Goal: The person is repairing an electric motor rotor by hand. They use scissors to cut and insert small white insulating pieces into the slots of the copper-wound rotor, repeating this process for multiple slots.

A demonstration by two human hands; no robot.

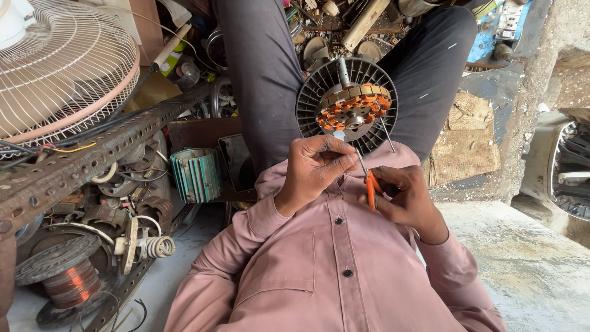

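Person seated on the floor, legs drawn up; fan motor (347, 106) propped in the lap between the knees, face toward the camera. Round finned black housing, ring of copper windings (355, 103) on orange insulation exposed at the centre, steel shaft (343, 71) sticking up.

Left hand (316, 165): fingers pinched together just below the lower edge of the motor, gripping something small, likely a wire end. Too fine to confirm.

Right hand (405, 200): closed around orange-handled pliers (369, 184), nose pointing up toward the left fingertips. Tips are very near those fingers; contact cannot be told.

A thin loose wire (387, 134) hangs from the right side of the windings.

Nearby: white fan guard (64, 64) upper left, teal ribbed motor casing (195, 174) beside the left knee, spool of copper wire (69, 280) lower left, perforated metal bar (92, 154) across the clutter.

Judgement on technique: the motor looks held by the legs only, so keep them firm. Hold the wire taut with the left pinch, bite close to the fingers with the plier tips, and avoid nicking the winding enamel.
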